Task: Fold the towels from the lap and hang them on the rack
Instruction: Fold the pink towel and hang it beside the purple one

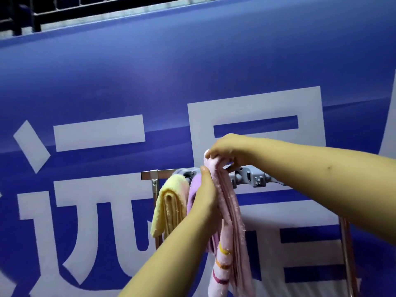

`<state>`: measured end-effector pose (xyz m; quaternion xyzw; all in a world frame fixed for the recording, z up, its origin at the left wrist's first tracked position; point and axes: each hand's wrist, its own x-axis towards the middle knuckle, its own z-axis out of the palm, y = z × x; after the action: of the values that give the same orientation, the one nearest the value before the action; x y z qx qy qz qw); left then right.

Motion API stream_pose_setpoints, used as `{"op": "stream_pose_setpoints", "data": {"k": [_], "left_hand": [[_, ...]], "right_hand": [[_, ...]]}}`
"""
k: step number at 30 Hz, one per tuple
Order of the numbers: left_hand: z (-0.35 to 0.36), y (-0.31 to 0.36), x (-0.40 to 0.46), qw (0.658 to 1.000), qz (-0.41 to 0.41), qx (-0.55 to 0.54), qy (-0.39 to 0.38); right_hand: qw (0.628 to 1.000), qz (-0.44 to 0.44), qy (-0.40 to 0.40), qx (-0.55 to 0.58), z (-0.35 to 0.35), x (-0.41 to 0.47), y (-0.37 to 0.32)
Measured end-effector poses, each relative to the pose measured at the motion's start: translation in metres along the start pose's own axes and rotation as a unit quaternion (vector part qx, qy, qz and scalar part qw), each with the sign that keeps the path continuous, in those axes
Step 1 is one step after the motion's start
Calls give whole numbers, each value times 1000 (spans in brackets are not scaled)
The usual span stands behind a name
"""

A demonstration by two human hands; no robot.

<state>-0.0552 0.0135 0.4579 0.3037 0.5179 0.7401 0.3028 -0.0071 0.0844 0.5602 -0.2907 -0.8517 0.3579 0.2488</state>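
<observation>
A blue banner (150, 82) with big white characters filled the background behind a metal rack (242, 179), on whose top bar a folded yellow towel (169, 206) and a purple towel (194, 189) hung side by side. The pink striped towel (227, 228) draped down just right of them, its folded top pinched in the grip of the right hand (227, 150) above the bar. The left hand (205, 196) pressed flat, fingers straight, against its left side.

Head view, close on rack (162, 174)
</observation>
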Motion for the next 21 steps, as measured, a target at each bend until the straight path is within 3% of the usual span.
{"op": "stream_pose_setpoints", "data": {"k": [2,5,7,9,16,18,21], "left_hand": [[7,-4,3,999,-30,-25,10],[14,-6,12,994,-35,-33,96],[16,-9,13,997,-23,-20,64],[18,-14,13,1000,11,1,29],[28,-42,73,994,100,25,40],[36,-28,47,988,126,75,49],[41,-23,35,953,234,188,31]], "right_hand": [[997,12,-16,70,4,3,2],[995,42,8,89,9,8,9],[991,52,31,121,10,13,11],[981,71,46,176,8,18,14],[927,80,134,340,-23,35,13],[923,78,152,346,-36,33,14],[913,84,154,368,-53,31,21]]}}
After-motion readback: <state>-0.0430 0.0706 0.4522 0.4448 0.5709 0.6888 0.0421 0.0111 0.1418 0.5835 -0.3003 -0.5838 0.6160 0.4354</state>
